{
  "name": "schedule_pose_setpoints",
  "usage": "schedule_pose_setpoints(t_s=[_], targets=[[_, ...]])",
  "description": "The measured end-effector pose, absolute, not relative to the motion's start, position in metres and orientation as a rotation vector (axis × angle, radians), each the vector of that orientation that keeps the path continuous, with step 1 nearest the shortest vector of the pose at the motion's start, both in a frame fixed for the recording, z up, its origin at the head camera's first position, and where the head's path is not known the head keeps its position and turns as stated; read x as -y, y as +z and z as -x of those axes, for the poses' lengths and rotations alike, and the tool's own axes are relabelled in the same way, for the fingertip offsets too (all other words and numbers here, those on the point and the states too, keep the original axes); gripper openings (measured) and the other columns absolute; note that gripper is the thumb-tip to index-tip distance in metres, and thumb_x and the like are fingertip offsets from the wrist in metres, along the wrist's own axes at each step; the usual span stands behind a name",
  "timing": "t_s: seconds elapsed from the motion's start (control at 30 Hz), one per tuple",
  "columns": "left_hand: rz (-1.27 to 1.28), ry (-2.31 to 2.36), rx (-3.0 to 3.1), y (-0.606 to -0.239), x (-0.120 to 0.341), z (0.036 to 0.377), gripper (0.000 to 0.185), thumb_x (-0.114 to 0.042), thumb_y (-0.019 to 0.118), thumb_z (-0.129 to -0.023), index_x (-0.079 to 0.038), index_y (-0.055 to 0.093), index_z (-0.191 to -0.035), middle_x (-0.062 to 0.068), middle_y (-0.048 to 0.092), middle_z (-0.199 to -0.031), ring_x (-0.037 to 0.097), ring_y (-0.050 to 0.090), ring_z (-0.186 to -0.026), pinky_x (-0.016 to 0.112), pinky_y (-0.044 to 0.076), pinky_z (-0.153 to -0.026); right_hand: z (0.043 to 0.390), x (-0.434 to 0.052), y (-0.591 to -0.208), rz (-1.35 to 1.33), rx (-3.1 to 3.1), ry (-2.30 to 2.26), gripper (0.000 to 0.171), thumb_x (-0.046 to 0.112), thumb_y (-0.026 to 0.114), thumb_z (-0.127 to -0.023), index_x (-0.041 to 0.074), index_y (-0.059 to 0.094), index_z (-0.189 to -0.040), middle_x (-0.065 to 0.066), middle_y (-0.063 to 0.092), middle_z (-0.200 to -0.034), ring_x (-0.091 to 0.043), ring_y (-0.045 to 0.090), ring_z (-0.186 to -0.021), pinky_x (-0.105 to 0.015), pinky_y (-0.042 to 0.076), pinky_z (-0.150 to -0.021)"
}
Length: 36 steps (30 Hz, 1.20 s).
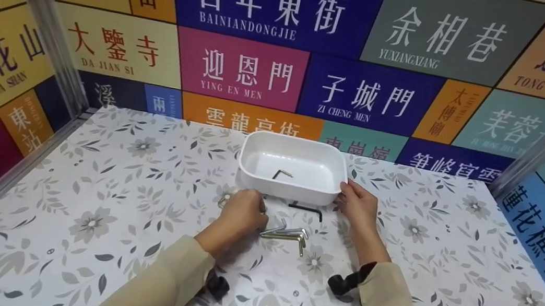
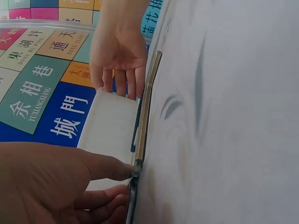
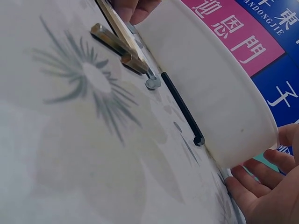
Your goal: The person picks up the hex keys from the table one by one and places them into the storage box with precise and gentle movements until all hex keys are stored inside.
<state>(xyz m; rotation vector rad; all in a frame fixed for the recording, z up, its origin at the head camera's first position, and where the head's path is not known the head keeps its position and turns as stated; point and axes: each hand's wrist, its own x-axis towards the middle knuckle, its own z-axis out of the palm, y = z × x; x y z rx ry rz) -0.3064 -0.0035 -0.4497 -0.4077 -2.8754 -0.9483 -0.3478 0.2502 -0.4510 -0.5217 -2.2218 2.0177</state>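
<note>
My left hand (image 1: pixel 243 215) is at the near left of a white plastic box (image 1: pixel 294 190), its fingers curled. In the left wrist view its thumb and fingertips pinch at the end of a silver hex key (image 2: pixel 132 198), partly hidden by the hand. Beside it lie silver and brass-coloured hex keys (image 1: pixel 288 236), overlapping on the cloth. A black hex key (image 1: pixel 308 209) lies just in front of the box. One more hex key (image 1: pixel 281 173) rests inside the box. My right hand (image 1: pixel 361 207) touches the box's right end with extended, slightly bent fingers (image 3: pixel 268 175).
A white tablecloth (image 1: pixel 106 178) with grey flowers and leaves covers the table. Behind the box and at both sides stand panels (image 1: pixel 270 8) of coloured tiles with Chinese lettering. Clear upright edges (image 1: pixel 52 24) stand at the back corners. Dark straps (image 1: pixel 347 284) sit at both wrists.
</note>
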Motion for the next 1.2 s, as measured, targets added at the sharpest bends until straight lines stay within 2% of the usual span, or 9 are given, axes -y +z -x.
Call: schedule_pose_setpoints(t_s=[0.07, 0.13, 0.2, 0.23, 0.37, 0.53, 0.73, 0.9, 1.2], targets=[[0.424, -0.969, 2.899, -0.448, 0.005, 0.308, 0.022, 0.003, 0.067, -0.067, -0.013, 0.057, -0.053, 0.000, 0.056, -0.057, 0.020, 0.047, -0.059, 0.030, 0.038, -0.052, 0.348, -0.251, -0.452, 0.523, 2.223, 2.016, 0.050, 0.027, 0.055, -0.103, 0.009, 0.049, -0.149, -0.019, 0.060, -0.143, -0.021, 0.064, -0.122, -0.027, 0.055, -0.096], [0.434, -0.987, 2.932, -0.445, 0.007, 0.309, 0.013, 0.005, 0.065, -0.068, -0.007, 0.071, -0.068, 0.006, 0.069, -0.071, 0.022, 0.058, -0.066, 0.033, 0.050, -0.061, 0.347, -0.251, -0.452, 0.521, 2.222, 2.017, 0.049, 0.027, 0.055, -0.103, 0.008, 0.049, -0.149, -0.019, 0.060, -0.143, -0.021, 0.064, -0.120, -0.027, 0.055, -0.096], [0.441, -1.000, 2.960, -0.442, 0.009, 0.309, 0.023, 0.007, 0.065, -0.069, -0.002, 0.078, -0.086, 0.012, 0.076, -0.086, 0.025, 0.065, -0.077, 0.037, 0.057, -0.074, 0.348, -0.251, -0.452, 0.518, 2.222, 2.018, 0.049, 0.026, 0.054, -0.103, 0.008, 0.049, -0.149, -0.018, 0.059, -0.143, -0.021, 0.064, -0.121, -0.028, 0.055, -0.098], [0.452, -1.003, 2.965, -0.441, 0.010, 0.309, 0.025, 0.008, 0.064, -0.069, -0.001, 0.078, -0.088, 0.013, 0.077, -0.088, 0.025, 0.067, -0.079, 0.038, 0.058, -0.076, 0.348, -0.251, -0.452, 0.521, 2.227, 2.013, 0.050, 0.027, 0.054, -0.103, 0.008, 0.049, -0.149, -0.018, 0.060, -0.143, -0.021, 0.064, -0.121, -0.029, 0.054, -0.098], [0.484, -1.012, 2.970, -0.438, 0.013, 0.310, 0.025, 0.011, 0.063, -0.068, -0.001, 0.078, -0.082, 0.011, 0.076, -0.083, 0.021, 0.062, -0.072, 0.032, 0.055, -0.069, 0.348, -0.250, -0.452, 0.522, 2.224, 2.020, 0.050, 0.026, 0.054, -0.103, 0.007, 0.048, -0.149, -0.017, 0.059, -0.144, -0.022, 0.062, -0.124, -0.031, 0.053, -0.101], [0.457, -1.066, 2.997, -0.437, 0.013, 0.313, 0.021, 0.012, 0.063, -0.067, -0.002, 0.077, -0.075, 0.007, 0.072, -0.072, 0.016, 0.053, -0.062, 0.023, 0.042, -0.055, 0.349, -0.250, -0.451, 0.522, 2.219, 2.021, 0.050, 0.026, 0.055, -0.103, 0.007, 0.049, -0.149, -0.018, 0.059, -0.143, -0.024, 0.062, -0.126, -0.030, 0.054, -0.101], [0.454, -1.009, 3.067, -0.435, 0.013, 0.320, 0.013, 0.006, 0.070, -0.069, -0.007, 0.072, -0.067, -0.003, 0.059, -0.063, 0.014, 0.048, -0.058, 0.022, 0.037, -0.052, 0.349, -0.252, -0.451, 0.501, 2.234, 2.018, 0.050, 0.027, 0.054, -0.104, 0.008, 0.048, -0.150, -0.019, 0.059, -0.144, -0.028, 0.061, -0.130, -0.035, 0.052, -0.106], [0.455, -1.080, 3.110, -0.437, 0.016, 0.325, 0.025, 0.003, 0.072, -0.072, -0.013, 0.059, -0.058, -0.006, 0.051, -0.056, 0.011, 0.045, -0.052, 0.022, 0.035, -0.046, 0.348, -0.253, -0.452, 0.509, 2.255, 2.012, 0.051, 0.028, 0.054, -0.104, 0.009, 0.047, -0.151, -0.017, 0.057, -0.146, -0.026, 0.060, -0.130, -0.033, 0.052, -0.105], [0.436, -1.298, 3.057, -0.435, 0.020, 0.327, 0.023, -0.002, 0.073, -0.078, -0.012, 0.063, -0.061, -0.006, 0.052, -0.053, 0.009, 0.046, -0.048, 0.021, 0.036, -0.045, 0.348, -0.252, -0.452, 0.511, 2.268, 1.991, 0.051, 0.029, 0.055, -0.103, 0.010, 0.048, -0.150, -0.016, 0.058, -0.145, -0.020, 0.065, -0.120, -0.025, 0.055, -0.094]])
